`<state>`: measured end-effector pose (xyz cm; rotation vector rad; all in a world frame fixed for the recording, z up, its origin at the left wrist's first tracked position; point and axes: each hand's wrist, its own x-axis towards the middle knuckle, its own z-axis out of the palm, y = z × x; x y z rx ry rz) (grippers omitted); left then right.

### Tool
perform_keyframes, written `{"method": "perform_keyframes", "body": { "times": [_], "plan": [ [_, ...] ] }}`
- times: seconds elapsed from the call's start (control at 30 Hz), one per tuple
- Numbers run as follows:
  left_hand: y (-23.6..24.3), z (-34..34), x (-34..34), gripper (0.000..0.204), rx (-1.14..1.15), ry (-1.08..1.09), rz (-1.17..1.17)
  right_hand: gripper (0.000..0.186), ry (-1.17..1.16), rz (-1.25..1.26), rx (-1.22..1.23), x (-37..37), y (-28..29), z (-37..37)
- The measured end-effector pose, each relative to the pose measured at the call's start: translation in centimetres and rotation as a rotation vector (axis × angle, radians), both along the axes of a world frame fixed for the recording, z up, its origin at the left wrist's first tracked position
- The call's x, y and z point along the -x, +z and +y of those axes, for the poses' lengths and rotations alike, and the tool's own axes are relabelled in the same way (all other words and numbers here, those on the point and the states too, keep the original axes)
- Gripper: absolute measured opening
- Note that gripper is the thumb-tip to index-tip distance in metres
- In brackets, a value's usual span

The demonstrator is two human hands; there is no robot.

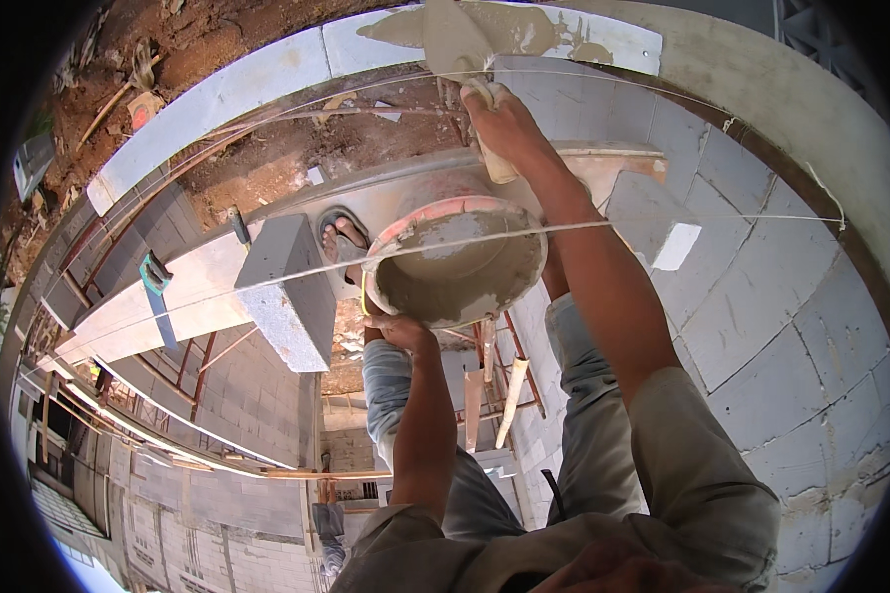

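Head view: I am seeing the right hand (496,117) wrapping around the trowel (456,42), whose blade is lying across wet mortar (522,30) on the white block row (257,87). The left hand (403,331) is curling its fingers onto the near rim of the bucket (410,216), which is sitting before the legs (593,405).

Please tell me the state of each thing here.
Red-rimmed round bucket: partly filled with grey mortar
Broad mortar-coated trowel: in the right hand's grip, blade over white block wall
Left hand: closed on bucket's edge
Turquoise-handled handsaw: lying on pale plank
Thin white string: stretched over bucket
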<state>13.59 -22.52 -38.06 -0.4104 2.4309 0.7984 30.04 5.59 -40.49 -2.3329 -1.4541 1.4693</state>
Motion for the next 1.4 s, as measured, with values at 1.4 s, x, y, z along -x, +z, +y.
{"method": "perform_keyframes", "body": {
  "times": [1.4],
  "plan": [
    [2.7,5.6,2.3,0.077,-0.109,-0.586,0.169,0.043,0.095,0.283,0.390,-10.6,14.0,-24.3]
  ]
}}
